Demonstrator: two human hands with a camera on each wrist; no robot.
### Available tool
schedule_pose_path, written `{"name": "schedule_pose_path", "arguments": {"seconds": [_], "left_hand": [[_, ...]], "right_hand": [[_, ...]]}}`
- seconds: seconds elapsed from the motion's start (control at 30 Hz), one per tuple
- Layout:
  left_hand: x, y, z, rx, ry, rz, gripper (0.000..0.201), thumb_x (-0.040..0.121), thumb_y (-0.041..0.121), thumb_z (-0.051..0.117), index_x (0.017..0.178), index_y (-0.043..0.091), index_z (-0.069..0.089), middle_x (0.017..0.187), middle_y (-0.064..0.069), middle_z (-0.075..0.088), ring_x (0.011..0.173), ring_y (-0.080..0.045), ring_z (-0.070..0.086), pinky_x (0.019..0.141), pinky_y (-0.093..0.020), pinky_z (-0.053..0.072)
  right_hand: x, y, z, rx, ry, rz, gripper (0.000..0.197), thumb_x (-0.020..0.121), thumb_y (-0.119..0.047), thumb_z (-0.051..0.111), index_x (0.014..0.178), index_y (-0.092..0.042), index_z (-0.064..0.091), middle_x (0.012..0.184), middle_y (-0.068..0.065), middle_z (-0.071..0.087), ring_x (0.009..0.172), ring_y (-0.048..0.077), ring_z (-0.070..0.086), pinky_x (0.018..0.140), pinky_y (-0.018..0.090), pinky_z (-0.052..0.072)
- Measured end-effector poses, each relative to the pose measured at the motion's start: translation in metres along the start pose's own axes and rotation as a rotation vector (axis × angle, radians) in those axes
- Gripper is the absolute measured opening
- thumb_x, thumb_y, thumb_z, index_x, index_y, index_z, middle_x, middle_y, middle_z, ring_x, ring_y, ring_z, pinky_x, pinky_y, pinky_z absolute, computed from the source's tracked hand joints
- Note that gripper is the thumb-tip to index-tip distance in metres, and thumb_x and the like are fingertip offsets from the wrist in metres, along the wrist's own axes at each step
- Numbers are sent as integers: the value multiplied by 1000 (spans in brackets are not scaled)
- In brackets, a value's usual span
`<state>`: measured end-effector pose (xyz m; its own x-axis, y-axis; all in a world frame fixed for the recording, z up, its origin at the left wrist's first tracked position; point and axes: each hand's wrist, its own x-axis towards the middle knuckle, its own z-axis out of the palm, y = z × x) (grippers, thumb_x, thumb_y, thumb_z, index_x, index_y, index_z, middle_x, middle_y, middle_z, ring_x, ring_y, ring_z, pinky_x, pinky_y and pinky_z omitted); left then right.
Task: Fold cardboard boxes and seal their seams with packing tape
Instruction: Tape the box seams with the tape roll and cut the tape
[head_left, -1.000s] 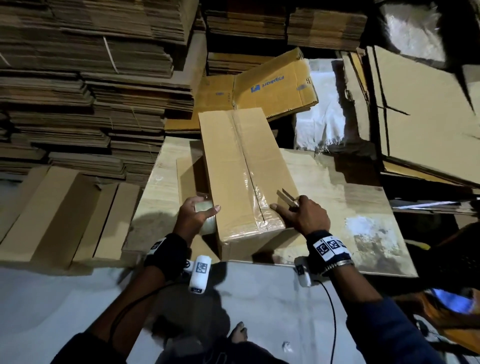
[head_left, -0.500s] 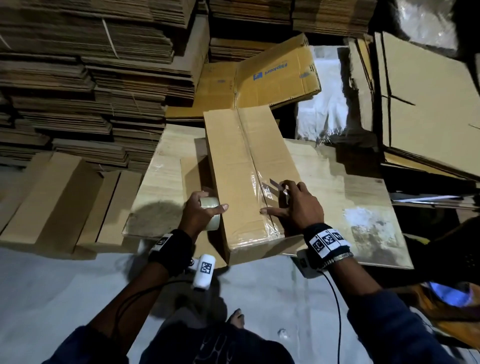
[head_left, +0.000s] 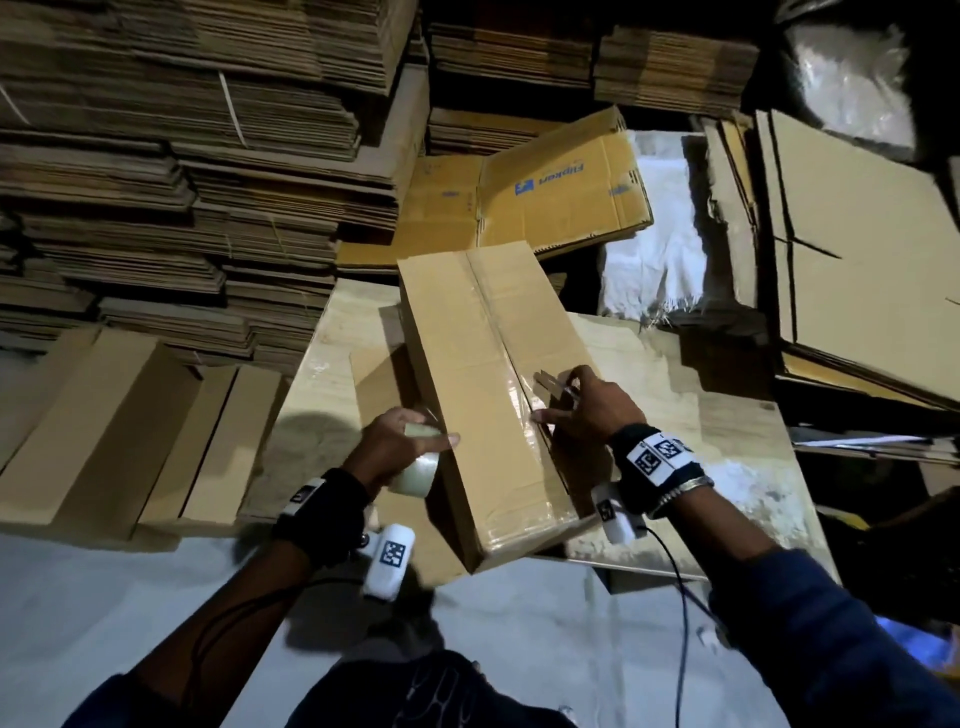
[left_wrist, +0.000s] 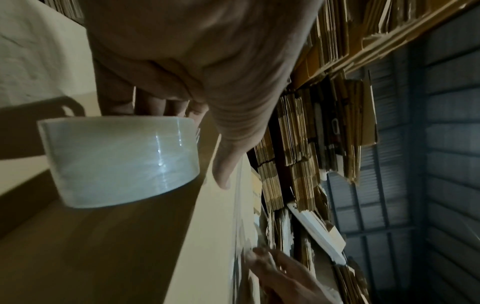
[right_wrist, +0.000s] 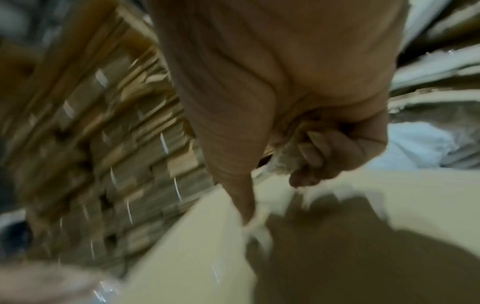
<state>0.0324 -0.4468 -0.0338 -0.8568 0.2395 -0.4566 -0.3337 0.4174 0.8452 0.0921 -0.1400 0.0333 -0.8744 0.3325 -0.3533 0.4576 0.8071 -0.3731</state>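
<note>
On the box (head_left: 483, 374), the right hand (head_left: 582, 410) presses tape along the seam — fingers curled round a small tool. Beside it, the left hand (head_left: 395, 441) grips the tape roll (left_wrist: 119, 160) — thumb on the box's top.

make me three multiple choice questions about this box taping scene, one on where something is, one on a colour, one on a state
1. Where is the tape roll?
A. in the left hand, against the box's left side
B. on the floor
C. on top of the stacks

2. What colour is the print on the flat carton behind the box?
A. red
B. blue
C. green

3. How is the box's top seam?
A. flaps standing open
B. closed, no tape
C. closed, with clear tape along it

Answers:
1 A, the fingers curl round the roll beside the box.
2 B, the logo and lettering are blue.
3 C, glossy tape runs down the seam under the right hand.
</note>
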Motion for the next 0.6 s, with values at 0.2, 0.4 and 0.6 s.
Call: {"name": "schedule_pose_path", "arguments": {"seconds": [0.2,0.4,0.6], "left_hand": [[63,51,-51,-90,165,113,39,73,44,87,102,24,70,113,-4,73,109,-32,69,93,-45,55],[112,108,-74,-126,197,260,29,72,38,81,99,31,71,118,4,74,107,-21,71,91,-33,55],[136,130,-81,-111,-54,380,22,91,13,80,111,16,71,126,9,70,116,8,61,99,-15,45]], "right_hand": [[59,-36,-33,1,15,-14,39,100,-20,61,129,1,47,126,28,60,112,42,61,83,39,46],[117,-86,-32,-60,146,-21,33,99,-17,58,125,1,49,131,25,49,110,44,61,92,48,49],[118,-104,-29,-385,71,83,43,104,-28,52,143,-10,49,137,16,46,127,38,49,94,49,49]]}}
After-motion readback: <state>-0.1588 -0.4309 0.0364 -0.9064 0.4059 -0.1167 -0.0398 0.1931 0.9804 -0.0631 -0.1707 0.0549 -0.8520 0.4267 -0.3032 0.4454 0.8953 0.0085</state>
